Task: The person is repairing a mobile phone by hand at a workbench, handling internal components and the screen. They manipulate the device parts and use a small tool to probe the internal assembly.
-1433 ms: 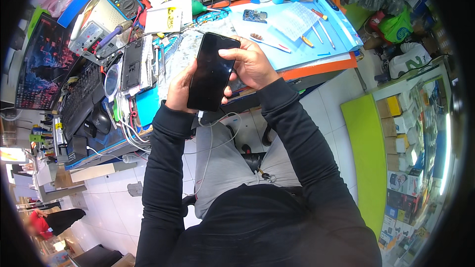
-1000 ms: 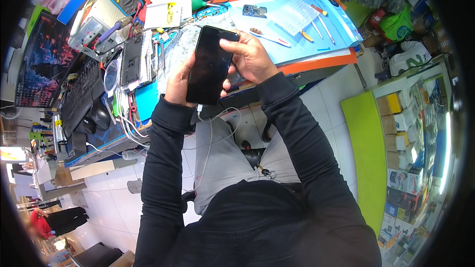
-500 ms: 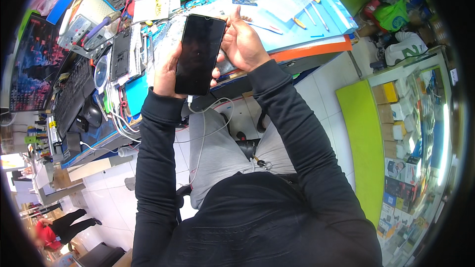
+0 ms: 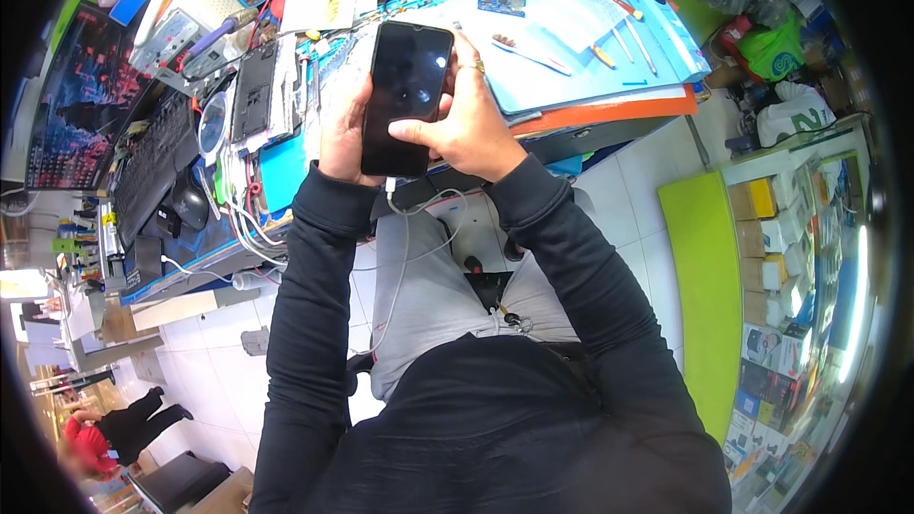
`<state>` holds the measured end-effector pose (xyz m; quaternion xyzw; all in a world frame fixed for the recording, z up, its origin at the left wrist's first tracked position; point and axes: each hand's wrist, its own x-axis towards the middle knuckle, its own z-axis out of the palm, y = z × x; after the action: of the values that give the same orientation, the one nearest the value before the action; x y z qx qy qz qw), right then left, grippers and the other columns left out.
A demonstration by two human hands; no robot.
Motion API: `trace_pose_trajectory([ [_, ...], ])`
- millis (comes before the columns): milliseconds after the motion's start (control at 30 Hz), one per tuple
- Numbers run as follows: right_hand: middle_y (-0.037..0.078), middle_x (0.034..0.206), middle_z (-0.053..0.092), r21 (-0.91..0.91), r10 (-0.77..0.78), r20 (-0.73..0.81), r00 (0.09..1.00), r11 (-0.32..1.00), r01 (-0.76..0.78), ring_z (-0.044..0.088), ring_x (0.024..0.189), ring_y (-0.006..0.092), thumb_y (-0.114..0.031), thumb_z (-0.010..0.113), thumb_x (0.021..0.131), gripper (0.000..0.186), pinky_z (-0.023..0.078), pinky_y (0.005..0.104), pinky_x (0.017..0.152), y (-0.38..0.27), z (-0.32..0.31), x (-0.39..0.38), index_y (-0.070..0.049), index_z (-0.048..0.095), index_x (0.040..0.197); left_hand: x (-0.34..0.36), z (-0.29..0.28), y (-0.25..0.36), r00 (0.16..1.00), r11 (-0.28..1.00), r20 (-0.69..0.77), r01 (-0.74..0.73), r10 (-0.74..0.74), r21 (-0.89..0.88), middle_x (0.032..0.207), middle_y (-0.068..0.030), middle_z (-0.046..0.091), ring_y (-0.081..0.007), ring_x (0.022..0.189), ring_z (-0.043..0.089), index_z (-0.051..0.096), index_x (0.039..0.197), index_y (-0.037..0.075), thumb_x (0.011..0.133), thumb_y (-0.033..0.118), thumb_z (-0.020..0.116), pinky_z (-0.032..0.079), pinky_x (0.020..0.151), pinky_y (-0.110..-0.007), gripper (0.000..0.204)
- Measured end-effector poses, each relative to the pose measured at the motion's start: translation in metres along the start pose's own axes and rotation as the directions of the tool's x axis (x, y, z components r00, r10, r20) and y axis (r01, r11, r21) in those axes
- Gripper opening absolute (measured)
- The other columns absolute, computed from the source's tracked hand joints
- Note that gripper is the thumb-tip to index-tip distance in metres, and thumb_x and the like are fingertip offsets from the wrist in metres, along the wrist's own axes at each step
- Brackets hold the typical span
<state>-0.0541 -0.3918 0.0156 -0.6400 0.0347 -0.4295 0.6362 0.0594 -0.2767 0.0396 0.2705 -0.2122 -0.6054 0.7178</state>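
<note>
Both hands grip a dark phone (image 4: 407, 95) over the bench. Left hand (image 4: 340, 138) wraps its edge, right hand (image 4: 464, 124) thumbs the screen. White cable (image 4: 398, 228) hangs below.

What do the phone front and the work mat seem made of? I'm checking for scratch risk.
Phone: the front looks like glossy black glass, since it mirrors light spots. Blue mat: it looks like matte rubber or silicone, with no glare, though I cannot be sure.

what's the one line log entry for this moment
left hand: holds black phone by left edge | right hand: grips right edge, thumb on dark screen | white cable: plugged in at bottom
</note>
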Motion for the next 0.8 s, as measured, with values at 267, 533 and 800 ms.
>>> trace_pose_trajectory([
  [267,0.01,0.084,0.069,0.038,0.472,-0.079,0.878,0.881,-0.471,0.062,0.052,0.0109,-0.012,0.073,0.096,0.036,0.049,0.0265,0.039,-0.012,-0.005,0.007,0.003,0.048,0.117,-0.003,-0.012,0.003,0.998,0.997,0.005,0.063,-0.064,0.054,0.12,-0.0198,0.069,-0.0327,0.093,0.073,0.053,0.143,0.005,0.109,0.049,0.037,0.064,0.075,-0.048,0.058],
  [533,0.011,0.108,0.069,0.039,0.191,0.048,0.98,0.98,-0.193,0.07,0.074,0.0103,-0.008,0.079,0.088,0.065,0.053,0.0212,0.047,-0.013,0.005,0.0,-0.003,0.04,0.14,-0.002,-0.006,0.002,0.984,1.0,-0.18,0.002,-0.003,-0.008,0.125,-0.0203,0.068,-0.0337,0.1,0.073,0.054,0.143,0.005,0.109,0.049,0.038,0.064,0.08,-0.051,0.058],
  [800,0.009,0.094,0.07,0.043,0.331,0.068,0.941,0.942,-0.334,0.064,0.064,0.0089,-0.003,0.074,0.089,0.05,0.053,0.0246,0.048,-0.025,-0.003,0.0,0.001,0.046,0.131,0.0,-0.005,-0.001,0.996,0.999,-0.086,0.003,0.0,0.034,0.124,-0.02,0.069,-0.0337,0.099,0.073,0.053,0.144,0.004,0.108,0.053,0.038,0.062,0.082,-0.048,0.062],
])
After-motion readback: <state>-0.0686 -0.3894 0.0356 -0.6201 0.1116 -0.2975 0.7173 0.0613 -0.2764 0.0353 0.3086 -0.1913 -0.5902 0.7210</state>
